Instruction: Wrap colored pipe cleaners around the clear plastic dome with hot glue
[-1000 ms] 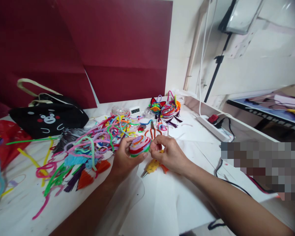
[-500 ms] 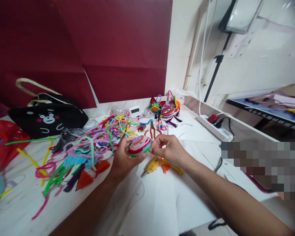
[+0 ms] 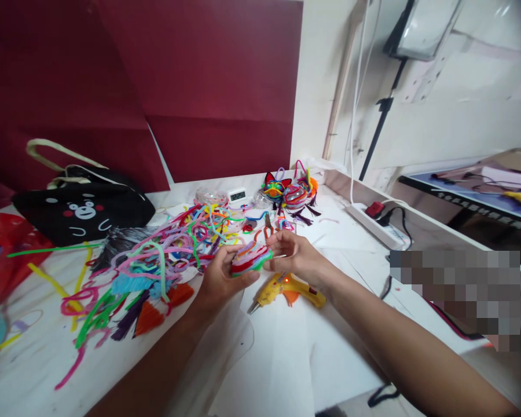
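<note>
A rounded piece covered in coloured pipe cleaners (image 3: 249, 259), with red, lilac, orange and green bands, is held above the table. My left hand (image 3: 220, 278) grips its left side, with the thumb along the lower edge. At its right edge, the fingers of my right hand (image 3: 294, 255) are closed on the green rim. Beneath my right hand lies a yellow glue gun (image 3: 278, 289), its nozzle towards the lower left and a small red light lit. Orange-handled pliers (image 3: 268, 227) rest just behind the hands, partly hidden.
Loose pipe cleaners (image 3: 169, 249) and tassels (image 3: 150, 317) are heaped at the left. Beyond stand a black bag (image 3: 84, 211), a small digital timer (image 3: 237, 196) and decorated pieces (image 3: 295, 194). A power strip (image 3: 380, 227) lies along the right edge.
The round piece has tilted and shifted slightly right. My right hand's fingers have moved in against its right edge, and more of the glue gun shows.
</note>
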`<action>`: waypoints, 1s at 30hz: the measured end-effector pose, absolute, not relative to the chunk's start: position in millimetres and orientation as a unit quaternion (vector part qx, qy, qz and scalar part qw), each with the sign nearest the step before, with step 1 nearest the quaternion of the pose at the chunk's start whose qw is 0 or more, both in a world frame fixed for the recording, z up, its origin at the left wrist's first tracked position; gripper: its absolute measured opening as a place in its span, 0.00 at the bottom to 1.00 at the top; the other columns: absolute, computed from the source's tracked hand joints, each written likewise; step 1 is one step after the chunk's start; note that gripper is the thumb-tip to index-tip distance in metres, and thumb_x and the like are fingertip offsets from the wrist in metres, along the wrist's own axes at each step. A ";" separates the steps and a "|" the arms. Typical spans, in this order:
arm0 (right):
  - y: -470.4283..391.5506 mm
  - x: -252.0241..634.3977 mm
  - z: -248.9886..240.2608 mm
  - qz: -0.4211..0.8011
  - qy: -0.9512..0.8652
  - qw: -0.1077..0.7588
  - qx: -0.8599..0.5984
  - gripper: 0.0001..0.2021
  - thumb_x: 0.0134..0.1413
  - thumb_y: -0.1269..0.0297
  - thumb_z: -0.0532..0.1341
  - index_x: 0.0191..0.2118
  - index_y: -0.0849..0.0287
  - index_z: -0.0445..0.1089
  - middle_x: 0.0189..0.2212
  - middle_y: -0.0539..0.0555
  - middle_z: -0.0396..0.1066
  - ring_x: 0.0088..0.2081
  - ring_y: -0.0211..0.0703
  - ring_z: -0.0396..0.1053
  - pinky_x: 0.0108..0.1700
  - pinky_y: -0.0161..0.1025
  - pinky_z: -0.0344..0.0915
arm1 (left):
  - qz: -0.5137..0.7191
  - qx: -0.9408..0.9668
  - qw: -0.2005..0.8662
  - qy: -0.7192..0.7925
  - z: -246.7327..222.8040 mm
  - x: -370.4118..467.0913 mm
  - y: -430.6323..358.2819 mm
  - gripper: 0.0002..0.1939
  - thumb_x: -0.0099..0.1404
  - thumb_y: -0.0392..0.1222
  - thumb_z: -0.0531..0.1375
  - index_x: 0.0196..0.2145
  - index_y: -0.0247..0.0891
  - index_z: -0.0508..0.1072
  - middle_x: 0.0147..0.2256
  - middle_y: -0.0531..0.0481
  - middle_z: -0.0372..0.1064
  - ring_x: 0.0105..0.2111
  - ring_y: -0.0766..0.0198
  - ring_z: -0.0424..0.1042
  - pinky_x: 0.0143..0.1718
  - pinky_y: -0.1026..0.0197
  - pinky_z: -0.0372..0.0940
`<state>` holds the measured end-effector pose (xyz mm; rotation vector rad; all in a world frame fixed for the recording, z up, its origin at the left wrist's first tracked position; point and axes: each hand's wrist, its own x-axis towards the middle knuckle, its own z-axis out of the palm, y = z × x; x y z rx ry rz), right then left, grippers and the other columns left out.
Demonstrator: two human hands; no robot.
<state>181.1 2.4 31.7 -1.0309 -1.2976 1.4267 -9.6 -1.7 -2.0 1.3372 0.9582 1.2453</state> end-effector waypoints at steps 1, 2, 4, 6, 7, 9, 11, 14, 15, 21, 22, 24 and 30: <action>2.6 181.3 31.9 0.583 -0.522 0.461 -0.418 0.25 0.26 0.71 0.73 0.35 0.59 0.65 0.30 0.47 0.67 0.33 0.38 0.66 0.37 0.37 0.64 | 0.514 0.554 0.522 0.397 -1.9 -9.4 -1.7 0.31 0.45 0.44 0.73 0.44 0.39 0.67 0.46 0.42 0.75 0.47 0.48 0.74 0.47 0.50 0.69; 2.8 181.4 32.1 0.587 -0.517 0.462 -0.419 0.25 0.25 0.71 0.73 0.35 0.58 0.65 0.29 0.47 0.67 0.33 0.37 0.66 0.37 0.37 0.63 | 0.511 0.551 0.529 0.394 -1.3 -9.1 -2.1 0.30 0.45 0.45 0.73 0.44 0.39 0.67 0.46 0.42 0.75 0.47 0.48 0.74 0.47 0.50 0.69; 3.1 181.5 32.6 0.594 -0.509 0.460 -0.422 0.25 0.24 0.71 0.73 0.35 0.58 0.65 0.28 0.46 0.66 0.32 0.37 0.65 0.36 0.36 0.63 | 0.511 0.545 0.540 0.387 0.3 -7.9 -4.1 0.29 0.46 0.45 0.72 0.45 0.39 0.67 0.47 0.42 0.75 0.48 0.48 0.73 0.48 0.51 0.68; 3.3 181.7 33.0 0.597 -0.504 0.456 -0.426 0.24 0.24 0.72 0.72 0.35 0.58 0.65 0.29 0.46 0.67 0.31 0.37 0.65 0.35 0.36 0.63 | 0.517 0.537 0.545 0.384 1.9 -6.7 -6.3 0.28 0.48 0.45 0.72 0.45 0.38 0.68 0.48 0.42 0.74 0.50 0.49 0.72 0.50 0.51 0.66; 3.4 181.8 33.2 0.598 -0.504 0.454 -0.428 0.24 0.24 0.71 0.72 0.35 0.58 0.65 0.29 0.46 0.67 0.31 0.36 0.66 0.35 0.36 0.63 | 0.519 0.533 0.546 0.385 2.3 -6.5 -7.0 0.28 0.49 0.45 0.71 0.46 0.38 0.68 0.48 0.42 0.74 0.50 0.49 0.71 0.50 0.51 0.66; 3.5 182.2 33.1 0.598 -0.504 0.449 -0.433 0.24 0.24 0.71 0.72 0.35 0.58 0.66 0.31 0.47 0.67 0.31 0.36 0.66 0.34 0.35 0.62 | 0.514 0.532 0.549 0.389 1.7 -7.2 -6.8 0.28 0.49 0.45 0.71 0.46 0.38 0.68 0.48 0.42 0.74 0.50 0.49 0.71 0.51 0.51 0.65; 3.4 182.2 32.8 0.596 -0.506 0.446 -0.436 0.23 0.25 0.71 0.72 0.35 0.59 0.66 0.32 0.47 0.67 0.31 0.36 0.65 0.34 0.35 0.62 | 0.502 0.540 0.553 0.389 -0.2 -9.2 -4.9 0.28 0.48 0.46 0.72 0.45 0.38 0.68 0.47 0.42 0.74 0.49 0.48 0.72 0.50 0.50 0.65; 2.5 181.1 32.1 0.593 -0.508 0.444 -0.440 0.22 0.26 0.70 0.71 0.34 0.59 0.67 0.32 0.47 0.67 0.30 0.35 0.65 0.34 0.35 0.62 | 0.488 0.550 0.557 0.387 -3.9 -12.5 -1.8 0.29 0.47 0.46 0.72 0.45 0.38 0.68 0.46 0.42 0.75 0.48 0.48 0.72 0.49 0.50 0.66; 2.2 180.5 31.8 0.593 -0.508 0.444 -0.440 0.22 0.27 0.69 0.71 0.34 0.59 0.67 0.32 0.47 0.67 0.30 0.35 0.65 0.33 0.35 0.61 | 0.488 0.551 0.555 0.388 -4.9 -13.2 -1.1 0.29 0.48 0.46 0.72 0.45 0.38 0.68 0.46 0.42 0.75 0.48 0.49 0.73 0.49 0.50 0.66; 2.7 177.2 28.3 0.590 -0.507 0.448 -0.440 0.22 0.26 0.71 0.72 0.35 0.59 0.67 0.31 0.46 0.67 0.30 0.34 0.64 0.32 0.34 0.60 | 0.505 0.551 0.531 0.399 -9.3 -14.1 1.1 0.30 0.46 0.45 0.72 0.45 0.38 0.68 0.46 0.41 0.75 0.47 0.48 0.73 0.48 0.51 0.66; 3.3 177.1 27.4 0.593 -0.505 0.448 -0.438 0.23 0.26 0.71 0.72 0.35 0.59 0.67 0.31 0.46 0.67 0.30 0.34 0.64 0.32 0.34 0.60 | 0.507 0.549 0.529 0.401 -9.9 -14.1 1.6 0.30 0.46 0.45 0.72 0.45 0.38 0.68 0.46 0.41 0.75 0.47 0.49 0.73 0.47 0.51 0.66; 4.4 177.4 26.0 0.606 -0.501 0.446 -0.427 0.23 0.26 0.72 0.72 0.35 0.59 0.67 0.31 0.46 0.67 0.29 0.34 0.65 0.33 0.34 0.61 | 0.515 0.545 0.525 0.403 -10.4 -14.0 2.8 0.29 0.46 0.45 0.72 0.45 0.38 0.68 0.46 0.41 0.75 0.47 0.49 0.73 0.47 0.51 0.66; 5.6 177.4 29.5 0.629 -0.504 0.435 -0.401 0.24 0.25 0.71 0.73 0.34 0.59 0.66 0.28 0.45 0.66 0.31 0.35 0.66 0.37 0.34 0.62 | 0.530 0.528 0.522 0.410 -4.3 -11.2 0.8 0.28 0.43 0.43 0.71 0.43 0.37 0.69 0.43 0.43 0.75 0.45 0.50 0.73 0.45 0.53 0.67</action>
